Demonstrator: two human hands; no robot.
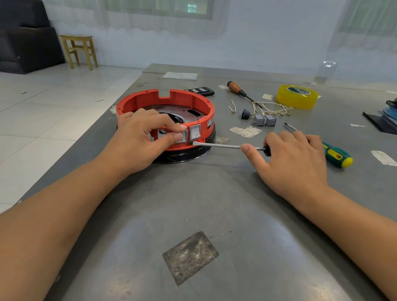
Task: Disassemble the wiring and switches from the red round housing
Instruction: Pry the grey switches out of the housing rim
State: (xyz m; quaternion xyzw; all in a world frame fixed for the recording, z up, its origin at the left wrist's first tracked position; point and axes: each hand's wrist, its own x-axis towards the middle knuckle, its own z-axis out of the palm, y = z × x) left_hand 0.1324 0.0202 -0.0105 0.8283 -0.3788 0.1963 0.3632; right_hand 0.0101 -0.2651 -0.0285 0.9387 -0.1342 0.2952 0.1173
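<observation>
Housing (165,103) gets steadied by left hand (143,137), fingers (178,137) pinching a switch (195,132)'s neighbour, while right hand (291,157) grips a screwdriver (227,146) prying its edge.

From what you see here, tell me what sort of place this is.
Probably an informal workshop room. A grey metal worktable holds screwdrivers, such as the wooden-handled one, and a yellow tape roll. A wooden stool and dark sofa stand on tiled floor.

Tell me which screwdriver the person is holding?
The long flat-tipped screwdriver, gripped by the right hand. The wooden-handled screwdriver and green-and-yellow screwdriver lie untouched on the table.
</observation>
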